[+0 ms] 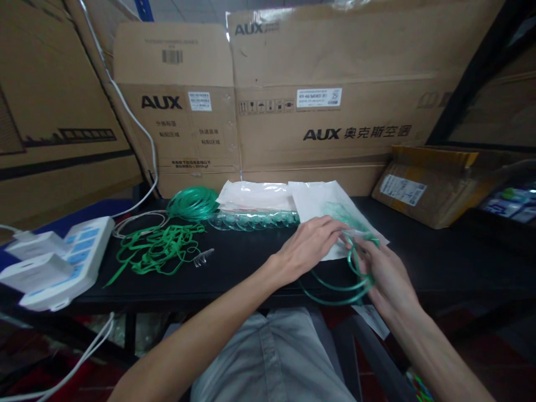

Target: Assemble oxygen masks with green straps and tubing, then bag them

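Brown cardboard [268,67] stands behind the black surface [243,268], printed "AUX" in three places, once beside "奥克斯空调"; "300kgf" shows low on its left panel. The right hand [385,268] holds looped green tubing [335,303] at the surface's front edge, near a white packet [307,204]; fingers of the left hand [307,245] bend narrowly beside it, their grip unclear. One labelled carton [422,187] sits at right, a white power strip [86,245] at left.

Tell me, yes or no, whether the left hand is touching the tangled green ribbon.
No, the left hand is near the right hand and green tubing, apart from the ribbon.
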A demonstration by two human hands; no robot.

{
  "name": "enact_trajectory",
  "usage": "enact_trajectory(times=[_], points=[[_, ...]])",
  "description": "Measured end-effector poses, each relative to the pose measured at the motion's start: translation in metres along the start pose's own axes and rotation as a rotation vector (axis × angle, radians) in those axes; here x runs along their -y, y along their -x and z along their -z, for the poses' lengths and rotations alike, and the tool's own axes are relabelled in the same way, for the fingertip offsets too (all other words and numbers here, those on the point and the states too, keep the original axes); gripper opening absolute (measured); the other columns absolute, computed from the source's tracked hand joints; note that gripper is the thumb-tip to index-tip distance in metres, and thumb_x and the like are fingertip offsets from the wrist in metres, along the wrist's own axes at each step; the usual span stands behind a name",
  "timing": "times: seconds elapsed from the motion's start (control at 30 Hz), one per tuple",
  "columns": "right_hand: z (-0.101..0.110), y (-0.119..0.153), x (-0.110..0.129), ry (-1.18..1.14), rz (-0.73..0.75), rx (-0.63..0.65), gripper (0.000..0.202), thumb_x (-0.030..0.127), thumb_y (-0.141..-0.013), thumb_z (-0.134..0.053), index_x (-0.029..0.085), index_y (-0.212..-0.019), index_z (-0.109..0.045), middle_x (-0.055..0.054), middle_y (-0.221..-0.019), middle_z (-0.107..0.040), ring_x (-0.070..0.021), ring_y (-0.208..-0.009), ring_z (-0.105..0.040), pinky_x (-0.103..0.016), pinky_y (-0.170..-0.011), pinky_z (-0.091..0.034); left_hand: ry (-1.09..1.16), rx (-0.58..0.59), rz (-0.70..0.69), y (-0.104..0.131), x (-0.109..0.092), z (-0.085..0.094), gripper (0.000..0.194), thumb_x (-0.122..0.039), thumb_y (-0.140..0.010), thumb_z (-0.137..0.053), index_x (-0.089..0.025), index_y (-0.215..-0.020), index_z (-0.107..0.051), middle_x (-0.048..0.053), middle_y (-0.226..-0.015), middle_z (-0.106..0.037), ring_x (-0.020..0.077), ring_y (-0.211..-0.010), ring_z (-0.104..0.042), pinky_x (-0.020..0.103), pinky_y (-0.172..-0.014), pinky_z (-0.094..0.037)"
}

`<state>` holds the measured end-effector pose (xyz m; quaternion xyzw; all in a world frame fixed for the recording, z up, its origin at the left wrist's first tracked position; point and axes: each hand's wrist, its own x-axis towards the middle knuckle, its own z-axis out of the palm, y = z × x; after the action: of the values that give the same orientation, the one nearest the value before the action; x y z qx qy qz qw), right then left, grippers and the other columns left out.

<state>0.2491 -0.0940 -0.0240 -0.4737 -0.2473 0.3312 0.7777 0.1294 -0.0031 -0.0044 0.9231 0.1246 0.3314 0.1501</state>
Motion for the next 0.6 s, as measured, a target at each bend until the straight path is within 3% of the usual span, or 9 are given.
enact_trajectory(times=[0.1, 0.23, 0.4, 0.5, 0.6], points=[[-0.007, 0.0, -0.006, 0.035, 0.079, 0.041, 0.017, 0.026, -0.071, -0.08, 0.022, -0.079, -0.066, -0.001, -0.081, -0.071, -0.018, -0.076, -0.069, -0.023, -0.059, -0.058, 0.035, -0.006, -0.057, 0.001, -0.007, -0.003, 0.03, -0.024, -0.106, -0.038, -0.017, -0.123, -0.062, 0.007, -0.123, -0.067, 0.0181, -0.12, -0.06, 0.029, -0.109, -0.043], [-0.012, -0.011, -0.016, 0.001, 0.079, 0.104, 0.02, 0.018, -0.067, -0.075, 0.024, -0.083, -0.064, 0.002, -0.08, -0.07, -0.0187, -0.079, -0.069, -0.023, -0.057, -0.058, 0.097, 0.029, -0.097, -0.001, -0.015, -0.002, 0.03, -0.027, -0.106, -0.038, -0.017, -0.117, -0.064, 0.008, -0.122, -0.067, 0.0176, -0.12, -0.061, 0.027, -0.11, -0.042], [-0.003, -0.028, -0.006, -0.01, -0.046, 0.172, 0.013, 0.015, -0.064, -0.069, 0.022, -0.073, -0.063, -0.002, -0.077, -0.072, -0.0214, -0.083, -0.072, -0.027, -0.066, -0.063, 0.097, 0.09, -0.044, 0.001, -0.008, 0.006, 0.026, -0.022, -0.101, -0.049, -0.016, -0.125, -0.061, 0.007, -0.116, -0.069, 0.0203, -0.111, -0.065, 0.028, -0.099, -0.048], [0.004, -0.019, 0.006, -0.027, -0.206, 0.281, 0.008, 0.018, -0.068, -0.069, 0.021, -0.075, -0.066, -0.007, -0.085, -0.076, -0.0277, -0.092, -0.074, -0.037, -0.075, -0.065, 0.033, 0.109, 0.009, 0.002, -0.004, 0.002, 0.032, -0.018, -0.097, -0.053, -0.016, -0.129, -0.059, 0.006, -0.107, -0.071, 0.0216, -0.1, -0.068, 0.027, -0.09, -0.051], [0.013, 0.0, 0.013, -0.066, -0.301, 0.331, 0.012, 0.022, -0.075, -0.07, 0.022, -0.088, -0.071, -0.006, -0.096, -0.078, -0.0272, -0.1, -0.074, -0.041, -0.087, -0.064, 0.021, 0.147, 0.041, 0.002, -0.004, -0.007, 0.041, -0.023, -0.096, -0.057, -0.018, -0.136, -0.053, 0.007, -0.107, -0.071, 0.0229, -0.098, -0.069, 0.03, -0.088, -0.052]])
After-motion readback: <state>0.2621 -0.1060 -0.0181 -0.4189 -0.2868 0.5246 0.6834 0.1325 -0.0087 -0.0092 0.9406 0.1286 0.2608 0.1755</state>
